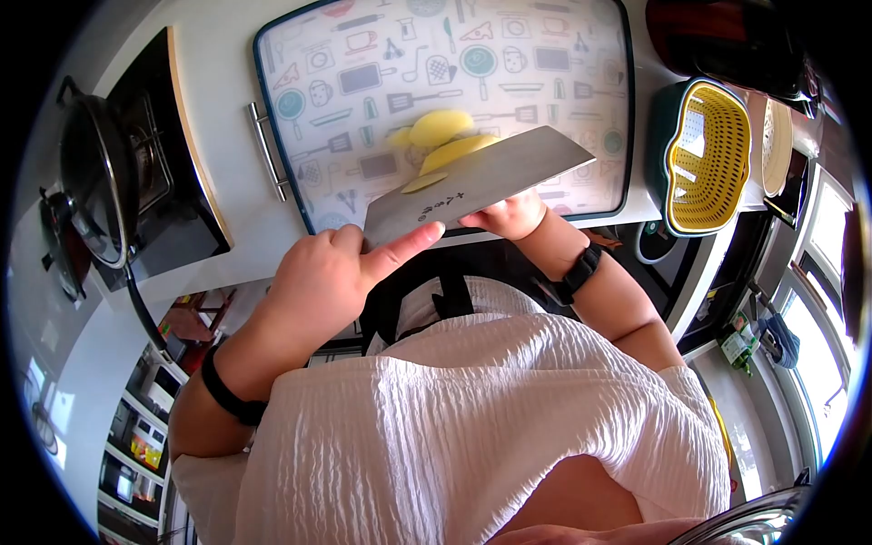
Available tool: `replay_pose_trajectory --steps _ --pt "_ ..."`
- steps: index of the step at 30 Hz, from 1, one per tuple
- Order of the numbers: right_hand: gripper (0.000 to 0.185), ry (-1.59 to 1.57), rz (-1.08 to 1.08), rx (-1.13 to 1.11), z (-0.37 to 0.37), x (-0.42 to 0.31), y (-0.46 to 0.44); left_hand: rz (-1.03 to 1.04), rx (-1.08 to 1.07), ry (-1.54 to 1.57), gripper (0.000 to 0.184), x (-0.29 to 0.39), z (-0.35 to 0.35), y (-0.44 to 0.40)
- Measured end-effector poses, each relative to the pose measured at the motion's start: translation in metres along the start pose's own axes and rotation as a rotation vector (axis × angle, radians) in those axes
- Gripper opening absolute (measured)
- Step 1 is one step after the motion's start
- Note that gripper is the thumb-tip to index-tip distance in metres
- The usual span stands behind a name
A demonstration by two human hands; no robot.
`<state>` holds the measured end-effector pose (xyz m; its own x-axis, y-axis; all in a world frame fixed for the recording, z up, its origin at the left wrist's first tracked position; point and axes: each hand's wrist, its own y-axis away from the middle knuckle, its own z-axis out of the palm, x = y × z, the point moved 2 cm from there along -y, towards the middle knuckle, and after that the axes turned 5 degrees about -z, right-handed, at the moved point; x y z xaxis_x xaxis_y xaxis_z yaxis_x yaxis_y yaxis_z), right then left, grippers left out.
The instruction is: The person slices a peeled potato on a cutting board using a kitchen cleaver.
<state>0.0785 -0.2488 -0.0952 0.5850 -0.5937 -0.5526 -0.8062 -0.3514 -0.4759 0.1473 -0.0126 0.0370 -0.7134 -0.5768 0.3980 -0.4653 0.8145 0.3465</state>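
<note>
My left hand (318, 282) is closed around the handle end of a broad steel cleaver (481, 186), its thumb stretched along the flat of the blade. The blade is tilted over the near part of a patterned cutting board (563, 118). My right hand (510, 216) is at the blade's near edge, fingers partly hidden by the steel, so its grip cannot be made out. Peeled yellow pieces, which look like potato (441, 127), lie on the board just beyond the blade. A thin yellow slice (425, 183) shows at the blade's far edge.
A lidded pan (100, 182) stands on the black stove at the left. The board's metal handle (268, 152) points that way. On the right are a yellow draining basket (713, 159) in a dark green basin and a dark appliance (727, 41) behind it.
</note>
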Motion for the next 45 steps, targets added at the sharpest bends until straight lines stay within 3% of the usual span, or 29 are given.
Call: replay_pose_trajectory --steps 8,17,33,36,45 --pt "0.035 0.031 -0.019 0.046 0.005 0.002 0.003 -0.016 -0.001 0.028 0.069 -0.001 0.006 -0.020" --pt "0.028 0.015 -0.032 0.096 -0.004 -0.001 -0.008 0.012 0.146 0.063 0.071 -0.016 0.042 -0.050" --pt "0.041 -0.088 0.009 -0.001 -0.003 -0.001 0.001 0.005 0.007 0.046 0.062 -0.002 0.002 -0.002" --pt "0.040 -0.228 0.093 -0.165 0.007 0.004 0.016 0.004 -0.027 0.064 0.062 0.000 -0.003 0.000" --pt "0.042 -0.174 0.055 -0.118 0.010 0.004 0.016 -0.001 -0.049 0.043 0.064 0.000 -0.002 0.002"
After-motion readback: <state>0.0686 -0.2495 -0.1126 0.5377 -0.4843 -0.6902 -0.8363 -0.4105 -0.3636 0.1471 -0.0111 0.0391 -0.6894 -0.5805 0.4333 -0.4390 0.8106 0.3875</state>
